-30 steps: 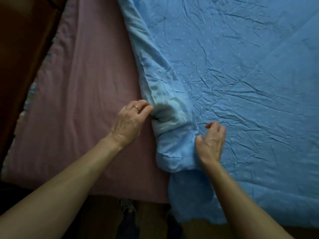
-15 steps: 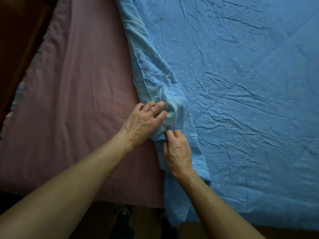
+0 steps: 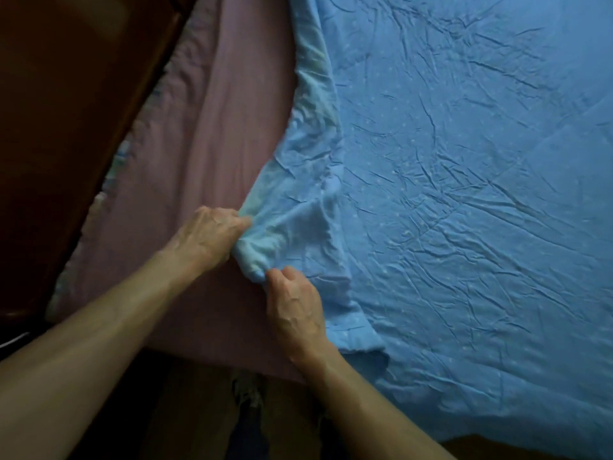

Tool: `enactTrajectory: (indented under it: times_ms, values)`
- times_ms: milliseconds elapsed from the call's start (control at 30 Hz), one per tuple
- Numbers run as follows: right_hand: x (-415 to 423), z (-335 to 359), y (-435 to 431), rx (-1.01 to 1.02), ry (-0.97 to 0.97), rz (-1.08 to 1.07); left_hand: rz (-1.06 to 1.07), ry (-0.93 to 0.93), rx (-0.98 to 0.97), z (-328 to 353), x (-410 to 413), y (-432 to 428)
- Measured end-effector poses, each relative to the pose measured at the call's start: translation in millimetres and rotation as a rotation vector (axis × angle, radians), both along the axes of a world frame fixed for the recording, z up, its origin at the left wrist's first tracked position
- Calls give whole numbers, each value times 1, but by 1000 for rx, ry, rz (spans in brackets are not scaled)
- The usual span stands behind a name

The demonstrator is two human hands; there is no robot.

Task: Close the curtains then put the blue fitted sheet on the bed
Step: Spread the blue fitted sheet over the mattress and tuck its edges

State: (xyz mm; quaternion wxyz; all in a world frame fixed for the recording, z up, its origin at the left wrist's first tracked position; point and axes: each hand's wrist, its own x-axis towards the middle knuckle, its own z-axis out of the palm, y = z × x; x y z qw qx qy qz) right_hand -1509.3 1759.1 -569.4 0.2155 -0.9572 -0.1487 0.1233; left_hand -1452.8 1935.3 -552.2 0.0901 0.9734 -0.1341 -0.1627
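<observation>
The blue fitted sheet (image 3: 464,200) is covering the right part of the bed (image 3: 205,137), while the left part is lying bare and pink. The left hand (image 3: 207,235) and the right hand (image 3: 295,307) are both pinching the bunched corner of the sheet with curled fingers, close together. I think this is because the elastic corner needs a firm pull toward the mattress corner.

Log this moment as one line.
left hand: grips bunched edge of blue fitted sheet | right hand: pinches same edge | pink sheet: partly uncovered
</observation>
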Motion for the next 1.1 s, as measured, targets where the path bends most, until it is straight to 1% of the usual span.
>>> enactTrajectory:
  times_ms: [33, 67, 100, 133, 167, 200, 233, 267, 300, 367, 433, 467, 533, 600, 667, 700, 767, 833, 900, 1000, 1067, 1100]
  values:
    - [-7, -1, 16, 31, 21, 78, 69, 75, 75, 5, -6, 15]
    - [-16, -1, 34, 72, 98, 143, 142, 105, 146, 10, -15, 32]
    - [-23, 0, 47, 98, 220, 190, 210, 105, 192, 15, -21, 43]
    - [-28, -1, 56, 114, 309, 215, 272, 60, 237, 18, -27, 51]
    - [-30, -2, 63, 124, 327, 220, 319, -23, 268, 17, -32, 59]
    - [-30, -3, 63, 135, 307, 202, 351, -120, 259, 15, -37, 61]
    - [-29, -3, 61, 142, 262, 173, 349, -166, 229, 13, -42, 60]
    - [-27, -3, 53, 146, 202, 126, 309, -221, 184, 10, -47, 55]
    - [-24, -3, 42, 148, 147, 83, 245, -255, 117, 7, -53, 45]
    - [-22, 6, 16, 110, 65, 18, 70, -252, -40, 2, -66, 14]
    - [-30, 13, -16, 36, 9, 17, -58, -166, -141, -9, -85, -17]
    - [-36, 15, -30, -1, 10, 46, -101, -93, -143, -13, -95, -30]
    - [-53, 15, -52, -95, 49, 147, -136, 32, -71, -19, -108, -48]
    - [-69, 6, -69, -242, 109, 266, -131, 135, 15, -28, -116, -61]
    - [-78, -9, -78, -378, 165, 352, -81, 152, 98, -32, -120, -75]
    - [-77, -15, -80, -411, 151, 369, -41, 128, 112, -32, -119, -80]
    - [-73, -26, -77, -394, 104, 341, -3, 121, 123, -35, -119, -90]
    - [-66, -31, -73, -341, 87, 296, -22, 162, 115, -36, -117, -96]
    - [-63, -32, -74, -254, 120, 246, -49, 198, 148, -32, -117, -102]
    - [-64, -27, -77, -127, 153, 62, 2, 245, 129, -29, -121, -97]
    - [-69, -25, -78, -140, 151, -18, -9, 244, 123, -26, -123, -90]
    - [-74, -27, -77, -148, 154, 1, -15, 252, 139, -24, -125, -85]
